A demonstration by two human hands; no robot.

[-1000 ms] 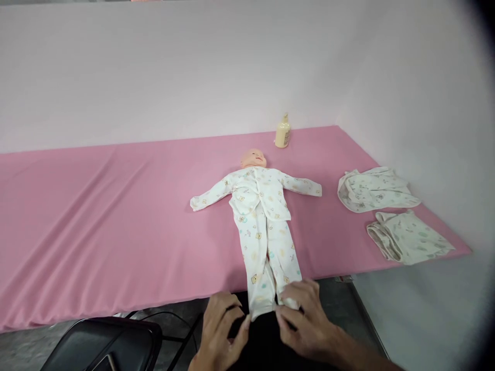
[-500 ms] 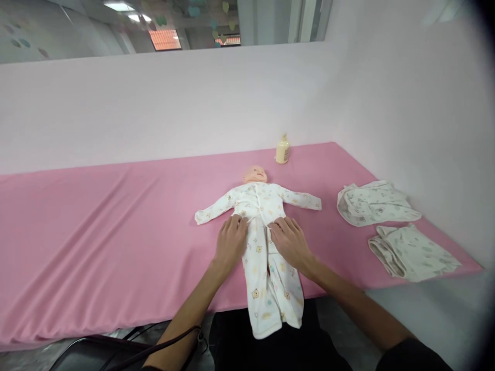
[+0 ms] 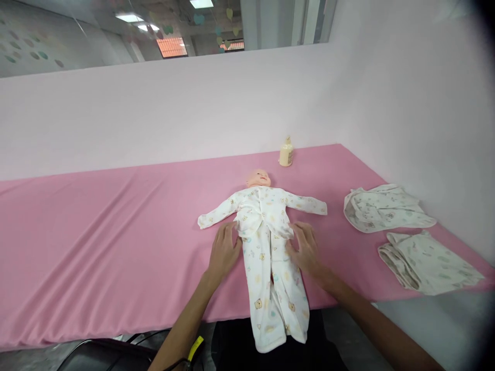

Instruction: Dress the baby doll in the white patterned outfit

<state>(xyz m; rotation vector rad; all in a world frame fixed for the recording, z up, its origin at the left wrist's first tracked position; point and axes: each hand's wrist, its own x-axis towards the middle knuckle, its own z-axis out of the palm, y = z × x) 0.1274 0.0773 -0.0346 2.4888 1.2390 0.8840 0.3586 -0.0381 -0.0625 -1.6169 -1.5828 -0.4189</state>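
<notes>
A baby doll (image 3: 258, 179) lies face up on the pink table cover (image 3: 96, 226), dressed in a white printed top (image 3: 263, 210) and matching trousers (image 3: 275, 288). Its trouser legs hang over the near edge. My left hand (image 3: 225, 250) rests flat against the doll's left hip, fingers spread. On the other side, my right hand (image 3: 305, 248) lies flat at the waist with fingers apart. Neither hand holds anything.
A cream lotion bottle (image 3: 286, 153) stands at the back near the wall. Two folded printed garments (image 3: 382, 207) (image 3: 427, 260) lie at the right end of the table. A black chair (image 3: 104, 355) sits below the near edge at left.
My hands rose from the trouser cuffs at the table edge to the doll's waist, then slid apart to its two sides. The view has tilted upward.
</notes>
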